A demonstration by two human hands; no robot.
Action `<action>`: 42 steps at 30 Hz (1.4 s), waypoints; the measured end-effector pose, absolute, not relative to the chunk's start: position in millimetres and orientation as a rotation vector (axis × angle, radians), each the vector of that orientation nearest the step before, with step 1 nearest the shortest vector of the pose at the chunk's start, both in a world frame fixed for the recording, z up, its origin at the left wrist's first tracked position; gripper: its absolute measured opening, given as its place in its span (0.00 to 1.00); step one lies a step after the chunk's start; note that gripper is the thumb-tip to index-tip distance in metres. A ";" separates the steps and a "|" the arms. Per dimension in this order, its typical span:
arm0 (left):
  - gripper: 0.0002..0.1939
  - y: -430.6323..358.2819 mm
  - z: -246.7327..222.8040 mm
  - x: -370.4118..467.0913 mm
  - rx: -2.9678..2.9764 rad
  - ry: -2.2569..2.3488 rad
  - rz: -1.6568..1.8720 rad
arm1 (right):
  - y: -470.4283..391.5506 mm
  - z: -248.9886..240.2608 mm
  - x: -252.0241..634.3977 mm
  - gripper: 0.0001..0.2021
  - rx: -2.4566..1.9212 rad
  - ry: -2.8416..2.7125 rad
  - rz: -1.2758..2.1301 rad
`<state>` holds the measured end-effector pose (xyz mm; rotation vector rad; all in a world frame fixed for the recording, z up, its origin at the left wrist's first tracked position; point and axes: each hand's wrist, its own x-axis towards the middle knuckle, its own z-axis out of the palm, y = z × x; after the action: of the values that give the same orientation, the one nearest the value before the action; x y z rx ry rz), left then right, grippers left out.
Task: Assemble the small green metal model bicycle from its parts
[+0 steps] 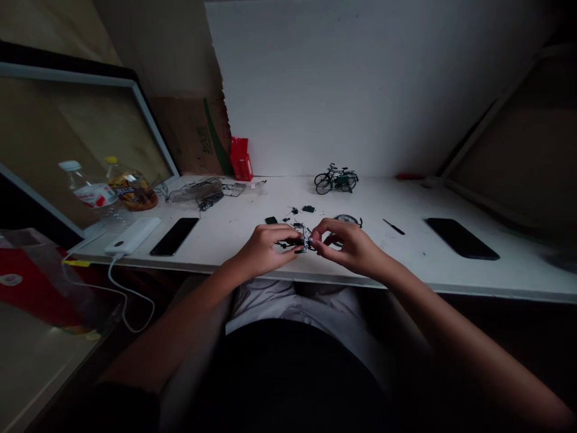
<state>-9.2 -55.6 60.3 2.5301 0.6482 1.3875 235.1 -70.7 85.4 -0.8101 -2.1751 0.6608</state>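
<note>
Near the table's front edge, my left hand point(265, 248) grips a partly assembled model bicycle point(305, 240) between thumb and fingers. Silvery handlebar-like parts of it show in the gap between my hands. My right hand point(346, 242) pinches at the same silvery piece from the other side; whether a separate small part sits in its fingertips is too small to tell. A thin black wheel point(349, 217) shows just behind my right hand. Small dark parts lie beyond my hands, among them a flat green piece point(309, 208) and another green piece point(271, 220).
Miniature bicycles point(336, 179) stand farther back. A small screwdriver point(393, 227) and a black phone point(462, 238) lie to the right. At left are another phone point(175, 236), a white power bank point(133, 236) with cable, bottles point(130, 191), wiry parts point(205, 192) and a red box point(241, 160).
</note>
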 end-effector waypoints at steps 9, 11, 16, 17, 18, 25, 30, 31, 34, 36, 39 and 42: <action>0.06 -57.1 62.6 -8.2 2.549 0.668 1.273 | -71.8 90.5 238.1 0.05 -0.850 -2.281 0.619; 0.05 -57.6 62.8 -8.0 2.560 0.664 1.249 | -71.6 91.0 238.5 0.05 -0.862 -2.302 0.622; 0.05 -56.4 60.4 -8.4 2.547 0.691 1.245 | -69.7 87.4 237.1 0.06 -0.878 -2.287 0.618; 0.06 -55.9 59.7 -8.5 2.542 0.693 1.261 | -69.3 86.1 236.5 0.07 -0.880 -2.269 0.605; 0.06 -55.4 59.0 -8.6 2.536 0.694 1.287 | -68.8 84.7 235.9 0.08 -0.879 -2.250 0.590; 0.05 -57.1 58.9 -5.0 2.382 0.763 1.370 | -66.7 75.9 229.6 0.12 -0.902 -2.087 0.683; 0.07 -61.1 62.3 0.1 1.988 0.854 1.210 | -62.1 70.4 226.8 0.15 -0.899 -1.886 1.167; 0.08 -61.4 62.9 0.6 1.926 0.867 1.159 | -61.0 68.8 226.8 0.14 -0.906 -1.817 1.285; 0.11 -60.5 63.2 0.8 1.785 0.895 1.046 | -58.0 62.5 227.1 0.12 -0.955 -1.603 1.524; 0.13 -58.4 61.6 0.7 1.706 0.893 1.005 | -56.6 57.5 226.5 0.11 -0.997 -1.493 1.590; 0.15 -54.0 56.1 1.2 1.610 0.888 0.976 | -55.4 50.7 223.7 0.10 -1.057 -1.396 1.627; 0.16 -49.9 50.0 2.1 1.545 0.895 0.978 | -54.6 46.7 220.8 0.08 -1.050 -1.347 1.648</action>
<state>2.1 -49.9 50.0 1.5452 0.8951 0.9782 220.8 -54.6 46.7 -1.0500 -1.3472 1.6481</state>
